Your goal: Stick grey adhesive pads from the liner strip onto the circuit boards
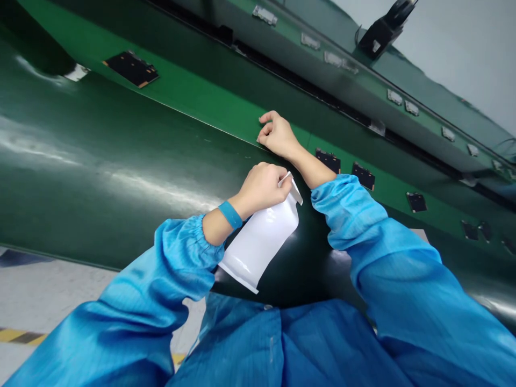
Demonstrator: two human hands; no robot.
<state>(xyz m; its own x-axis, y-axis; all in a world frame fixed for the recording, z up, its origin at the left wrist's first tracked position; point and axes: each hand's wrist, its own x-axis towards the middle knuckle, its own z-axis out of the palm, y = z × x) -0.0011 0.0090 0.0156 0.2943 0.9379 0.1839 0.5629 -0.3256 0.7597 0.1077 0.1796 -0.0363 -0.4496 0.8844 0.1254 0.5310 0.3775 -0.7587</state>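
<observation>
Glossy dark-green worktop crosses the view diagonally, a bright-green strip along its far side. Left to right: one flat black rectangular circuit board on the strip. Left hand, with one blue wristband, pinches the folded upper end of one flat white glossy sheet-like item. Item lies over the near side of the worktop, in front of the torso; long axis oblique, held end pointing up-right, wide straight end down-left. Right hand is over the strip edge, fingers loosely curled, narrow gap, nothing visible in it; contact cannot be told. Further right, six smaller black boards, farthest blurred. Upper ledge: about ten small pale parts.
</observation>
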